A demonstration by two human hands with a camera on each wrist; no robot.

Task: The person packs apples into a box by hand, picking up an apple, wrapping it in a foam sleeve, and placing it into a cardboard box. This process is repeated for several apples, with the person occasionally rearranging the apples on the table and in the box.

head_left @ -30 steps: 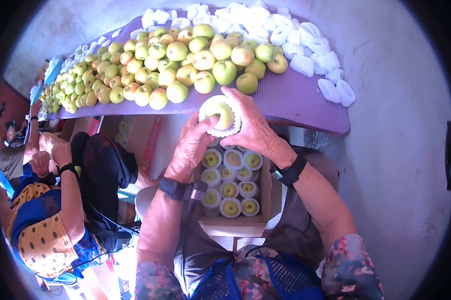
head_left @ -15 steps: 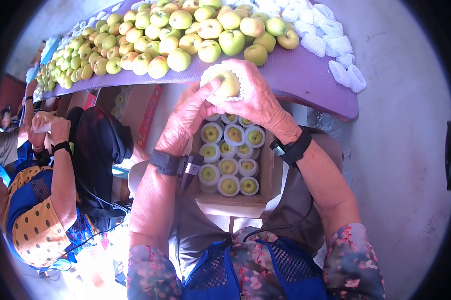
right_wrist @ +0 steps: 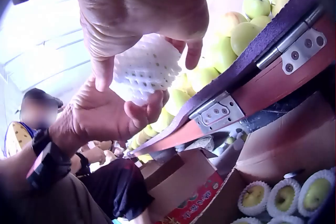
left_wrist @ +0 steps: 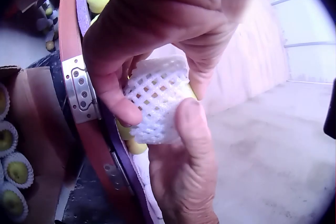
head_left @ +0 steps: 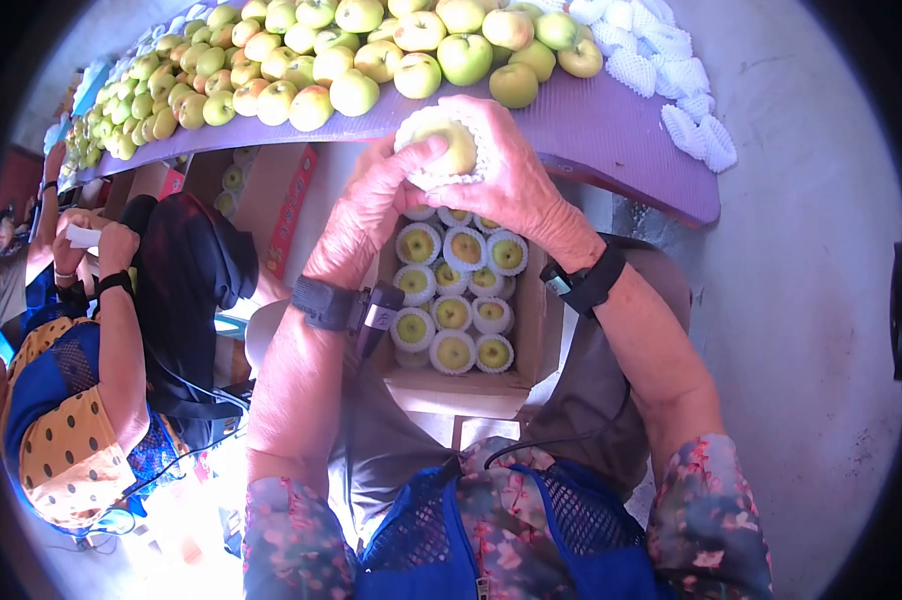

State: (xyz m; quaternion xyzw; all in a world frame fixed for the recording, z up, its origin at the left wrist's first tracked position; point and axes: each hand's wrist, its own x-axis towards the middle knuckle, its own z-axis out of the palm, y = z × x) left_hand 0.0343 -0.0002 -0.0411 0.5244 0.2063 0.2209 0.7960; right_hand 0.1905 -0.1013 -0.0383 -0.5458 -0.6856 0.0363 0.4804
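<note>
A yellow-green apple (head_left: pixel 460 146) sits in a white foam net (left_wrist: pixel 157 98), held up in front of the purple-topped table. My left hand (head_left: pixel 371 190) grips it from the left, its thumb laid over the apple's bare face. From the other side my right hand (head_left: pixel 519 180) curls round the net. Meshed foam covers most of the fruit in the right wrist view, with fingers of both hands around the foam net (right_wrist: pixel 147 69). Below the hands, a cardboard box (head_left: pixel 451 392) holds rows of netted apples (head_left: pixel 453 352), partly hidden at the far end.
Loose apples (head_left: pixel 354 92) are heaped on the purple table (head_left: pixel 621 140), close beyond the hands. Empty foam nets (head_left: pixel 661 60) lie at its right end. Another person (head_left: pixel 71 430) sits at the left, beside a further box (head_left: pixel 289 205) with red print.
The head view has tipped downward, so table and box sit higher in it. Both hands keep hold of the netted apple, and the right hand has shifted around the net.
</note>
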